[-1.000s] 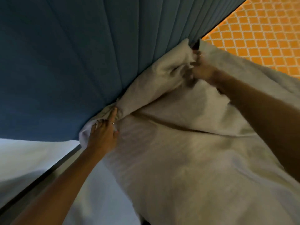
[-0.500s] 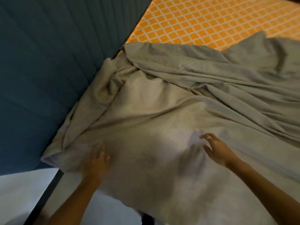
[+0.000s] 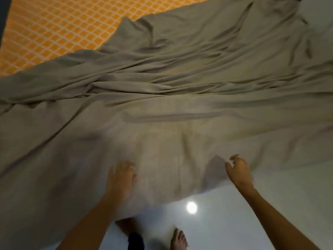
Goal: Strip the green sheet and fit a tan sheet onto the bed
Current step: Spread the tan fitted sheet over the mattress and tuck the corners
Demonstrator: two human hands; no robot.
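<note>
The tan sheet lies rumpled across most of the bed, with long creases through its middle and its near edge hanging over the bed's side. My left hand rests flat on the sheet near that edge, fingers straight. My right hand hovers at the sheet's edge with fingers loosely curled, holding nothing that I can see. The orange patterned mattress shows bare at the upper left. No green sheet is in view.
A glossy pale floor with a lamp's reflection lies below the bed edge. My bare feet stand on it close to the bed. A sliver of the blue headboard shows at the far left.
Both hands left the sheet corner at the headboard and came back to the near edge. The view swung right along the bed, so the headboard slid out of frame.
</note>
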